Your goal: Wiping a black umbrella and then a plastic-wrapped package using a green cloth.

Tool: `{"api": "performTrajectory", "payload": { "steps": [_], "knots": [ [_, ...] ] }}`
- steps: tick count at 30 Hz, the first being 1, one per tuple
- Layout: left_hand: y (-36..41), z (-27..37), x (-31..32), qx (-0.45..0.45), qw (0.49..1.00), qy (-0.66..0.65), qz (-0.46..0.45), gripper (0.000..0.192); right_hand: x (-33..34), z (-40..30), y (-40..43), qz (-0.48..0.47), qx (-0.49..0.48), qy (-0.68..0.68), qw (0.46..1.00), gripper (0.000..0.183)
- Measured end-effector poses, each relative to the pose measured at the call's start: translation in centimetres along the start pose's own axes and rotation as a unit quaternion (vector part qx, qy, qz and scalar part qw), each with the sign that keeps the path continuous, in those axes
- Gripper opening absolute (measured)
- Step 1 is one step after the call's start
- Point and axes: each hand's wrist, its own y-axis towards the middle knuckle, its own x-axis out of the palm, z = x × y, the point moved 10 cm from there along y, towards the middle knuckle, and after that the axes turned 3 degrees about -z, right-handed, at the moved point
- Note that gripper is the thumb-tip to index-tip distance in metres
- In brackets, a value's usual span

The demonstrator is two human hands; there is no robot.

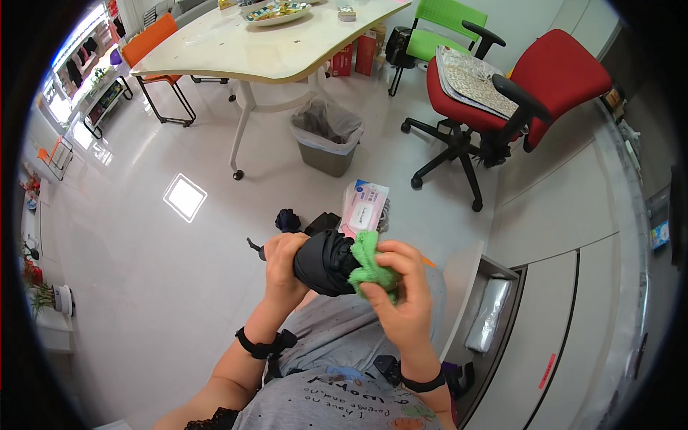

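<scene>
A folded black umbrella (pixel 326 263) lies across in front of my body, its dark fabric bunched at the right end. Around its handle end is my left hand (pixel 285 264), fingers closed; a short strap sticks out beyond it. My right hand (pixel 400 279) pinches a green terry cloth (pixel 371 267) against the umbrella's right end, which the cloth partly covers. On the floor beyond are a pink and white pack of wipes (pixel 364 207), a dark blue folded fabric bundle (pixel 288 220) and a black item (pixel 323 222) partly hidden by the umbrella.
An open drawer (pixel 480 258) at my right holds a clear plastic-wrapped package (pixel 488 316). Ahead stand a lined waste bin (pixel 326 153), a white table (pixel 231 54) with a plate (pixel 278 13), and a red swivel chair (pixel 564 80) bearing folded pads (pixel 473 83). Cabinets line the right side.
</scene>
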Motion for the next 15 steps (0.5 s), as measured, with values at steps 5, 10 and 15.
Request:
{"api": "performTrajectory", "payload": {
  "steps": [5,10,15],
  "knots": [
    [0.0,0.2,0.3,0.025,0.998,0.059,-0.006,0.050,0.0,-1.0,0.8,-0.013,-0.021,-0.102,0.995,0.032],
    [0.3,1.3,-0.5,0.108,0.979,0.172,-0.001,0.048,0.0,0.9,0.7,-0.019,0.029,-0.091,0.995,0.026],
    [0.3,1.2,-0.7,0.135,0.963,0.232,-0.016,0.048,0.5,3.2,-0.1,0.043,0.036,-0.047,0.997,0.024]
  ]
}}
